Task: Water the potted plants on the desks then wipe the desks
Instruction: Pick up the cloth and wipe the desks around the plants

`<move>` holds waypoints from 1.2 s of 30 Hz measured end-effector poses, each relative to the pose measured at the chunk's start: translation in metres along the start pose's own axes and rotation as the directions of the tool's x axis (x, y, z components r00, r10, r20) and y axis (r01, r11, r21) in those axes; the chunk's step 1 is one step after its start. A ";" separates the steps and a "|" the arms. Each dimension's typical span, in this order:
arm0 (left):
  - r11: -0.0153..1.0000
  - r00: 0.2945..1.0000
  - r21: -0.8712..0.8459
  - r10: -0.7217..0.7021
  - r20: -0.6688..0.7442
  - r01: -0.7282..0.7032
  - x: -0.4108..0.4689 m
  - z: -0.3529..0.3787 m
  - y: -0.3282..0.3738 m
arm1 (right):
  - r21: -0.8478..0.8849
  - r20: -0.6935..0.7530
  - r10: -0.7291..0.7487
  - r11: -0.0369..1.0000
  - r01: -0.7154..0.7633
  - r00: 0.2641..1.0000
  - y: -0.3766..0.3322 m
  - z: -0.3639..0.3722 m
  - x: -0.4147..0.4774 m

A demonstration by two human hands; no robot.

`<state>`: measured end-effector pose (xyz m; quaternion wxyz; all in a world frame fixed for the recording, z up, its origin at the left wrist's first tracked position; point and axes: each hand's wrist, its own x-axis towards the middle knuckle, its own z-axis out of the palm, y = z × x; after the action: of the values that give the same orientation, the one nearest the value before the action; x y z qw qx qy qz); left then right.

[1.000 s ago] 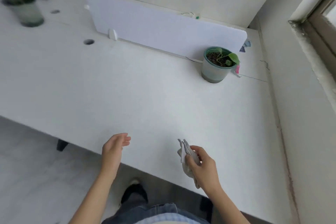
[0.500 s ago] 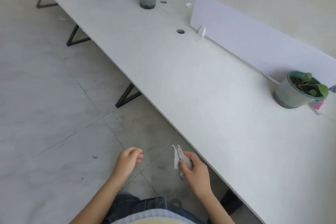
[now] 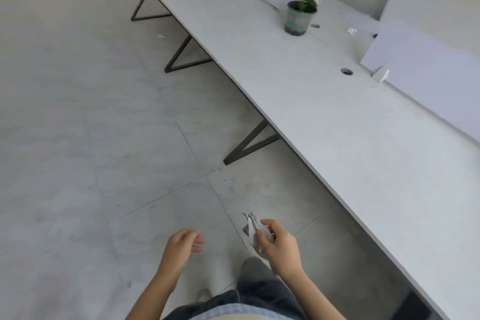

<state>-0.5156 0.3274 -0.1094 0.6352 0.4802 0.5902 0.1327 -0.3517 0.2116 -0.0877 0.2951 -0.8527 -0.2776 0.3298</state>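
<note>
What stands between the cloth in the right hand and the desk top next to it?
Nothing visible. The right hand holds the cloth over the floor, apart from the desk edge, with only open air between them. A potted plant and a white scrap sit farther along the desk.

Free room: broad counter (image 3: 363, 150) surface is stretching open at right.
Obstacles: potted plant (image 3: 298, 18) and divider panel (image 3: 428, 78) are standing upper right.

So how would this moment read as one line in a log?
place: beside desk | right hand: holds crumpled cloth over floor | left hand: empty, loosely curled | nearest potted plant: upright on desk
</note>
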 end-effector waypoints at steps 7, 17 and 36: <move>1.000 0.999 -0.007 -0.006 -0.040 0.006 0.062 -0.020 0.039 | -0.071 0.049 -0.051 0.996 0.055 0.997 -0.050 0.015 0.075; 0.995 0.991 -0.001 0.098 -0.092 -0.098 0.182 -0.022 0.149 | 0.033 0.065 -0.161 0.987 0.159 0.985 -0.149 0.011 0.231; 0.978 0.994 0.178 0.100 0.036 -0.105 0.416 -0.134 0.311 | 0.213 -0.154 0.147 0.970 -0.113 0.977 -0.276 0.082 0.392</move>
<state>-0.3981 0.8504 -0.1085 0.5895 0.5669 0.5657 0.1052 -0.2420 0.6849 -0.1044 0.3809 -0.8593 -0.1599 0.3017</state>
